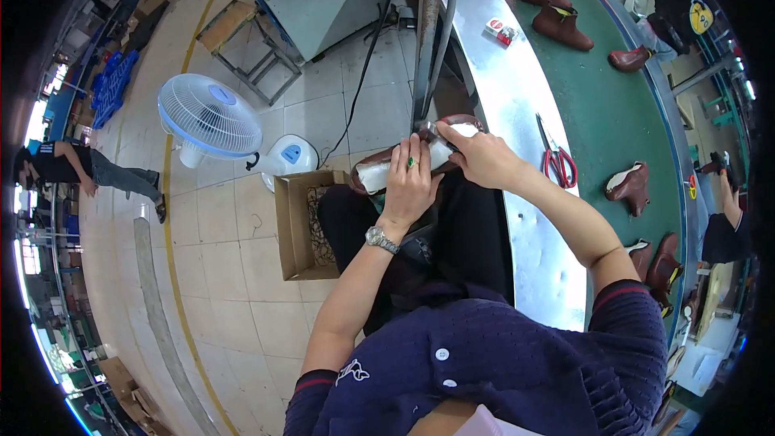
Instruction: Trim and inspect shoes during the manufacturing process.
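Note:
A dark brown leather boot (pixel 355 183) lies across my lap, its white underside turned up. My left hand (pixel 409 186) lies over its middle, the fingers bent against it and holding it. Further right, my right hand (pixel 488 159) is closed on the other end, the thumb and forefinger near the white part. Whether a small tool is between the fingers is hidden. The upright metal post (pixel 428 48) stands just beyond the boot. To the right, red-handled scissors (pixel 559 163) lie on the metal bench (pixel 533 250).
An open cardboard box (pixel 292 230) of thin, looped pieces stands left of my knees. Beyond are a fan (pixel 208 117) and a wooden stool (pixel 230 26). A small red-and-white pack (pixel 500 31) lies on the bench. Several brown boots (pixel 563 26) rest on the green conveyor (pixel 597 105); other people are around.

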A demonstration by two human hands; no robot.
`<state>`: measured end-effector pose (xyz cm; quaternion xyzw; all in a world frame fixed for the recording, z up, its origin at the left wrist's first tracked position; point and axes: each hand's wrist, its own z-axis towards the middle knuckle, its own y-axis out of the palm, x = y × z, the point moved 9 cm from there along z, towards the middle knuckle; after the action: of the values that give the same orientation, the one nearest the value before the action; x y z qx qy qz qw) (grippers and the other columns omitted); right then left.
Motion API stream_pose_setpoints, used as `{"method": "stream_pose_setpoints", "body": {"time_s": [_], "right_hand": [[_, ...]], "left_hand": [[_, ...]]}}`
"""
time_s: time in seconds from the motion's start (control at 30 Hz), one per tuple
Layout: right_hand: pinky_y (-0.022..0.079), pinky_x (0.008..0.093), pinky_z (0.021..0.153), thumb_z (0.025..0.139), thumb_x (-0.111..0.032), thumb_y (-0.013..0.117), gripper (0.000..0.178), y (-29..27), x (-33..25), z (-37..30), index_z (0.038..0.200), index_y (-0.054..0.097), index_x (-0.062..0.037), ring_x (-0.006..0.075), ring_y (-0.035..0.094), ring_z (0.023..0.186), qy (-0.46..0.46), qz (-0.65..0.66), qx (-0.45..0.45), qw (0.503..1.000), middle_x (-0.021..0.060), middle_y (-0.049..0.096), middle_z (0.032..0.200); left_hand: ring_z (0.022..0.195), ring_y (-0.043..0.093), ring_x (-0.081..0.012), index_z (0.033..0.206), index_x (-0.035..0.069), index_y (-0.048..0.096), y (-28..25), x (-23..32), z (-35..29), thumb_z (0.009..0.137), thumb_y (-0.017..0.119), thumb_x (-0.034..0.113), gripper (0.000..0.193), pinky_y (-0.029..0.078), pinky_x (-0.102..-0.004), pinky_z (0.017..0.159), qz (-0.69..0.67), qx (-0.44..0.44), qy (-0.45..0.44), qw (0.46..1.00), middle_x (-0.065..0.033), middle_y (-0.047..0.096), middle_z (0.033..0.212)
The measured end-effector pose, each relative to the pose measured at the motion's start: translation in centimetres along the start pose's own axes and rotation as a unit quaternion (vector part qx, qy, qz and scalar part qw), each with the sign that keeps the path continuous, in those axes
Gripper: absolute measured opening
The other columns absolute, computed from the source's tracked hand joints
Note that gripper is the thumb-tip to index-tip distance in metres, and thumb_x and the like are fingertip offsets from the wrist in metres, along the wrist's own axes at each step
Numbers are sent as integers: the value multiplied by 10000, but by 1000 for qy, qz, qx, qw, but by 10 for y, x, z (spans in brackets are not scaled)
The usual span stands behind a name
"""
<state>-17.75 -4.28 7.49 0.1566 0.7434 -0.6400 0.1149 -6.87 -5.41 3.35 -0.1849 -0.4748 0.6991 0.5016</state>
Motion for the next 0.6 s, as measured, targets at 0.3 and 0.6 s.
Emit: {"method": "stream_pose_setpoints", "body": {"time_s": [0.3,0.6], "right_hand": [[500,448,634,913,-155,573,596,11,11,-15,1455,324,-146,387,639,645,7,27,53,998,188,633,700],[515,355,590,914,-139,582,655,-14,58,-48,1493,276,-164,195,629,522,173,261,-18,949,83,631,665]], "left_hand": [[1281,435,-386,1340,-77,380,-5,-11,22,698,807,201,819,348,-439,1087,-92,-48,-86,991,-263,424,1383],[1144,520,-369,1399,-14,382,12,-13,52,583,870,267,992,456,-454,949,-121,-151,-76,978,-206,490,1295]]}}
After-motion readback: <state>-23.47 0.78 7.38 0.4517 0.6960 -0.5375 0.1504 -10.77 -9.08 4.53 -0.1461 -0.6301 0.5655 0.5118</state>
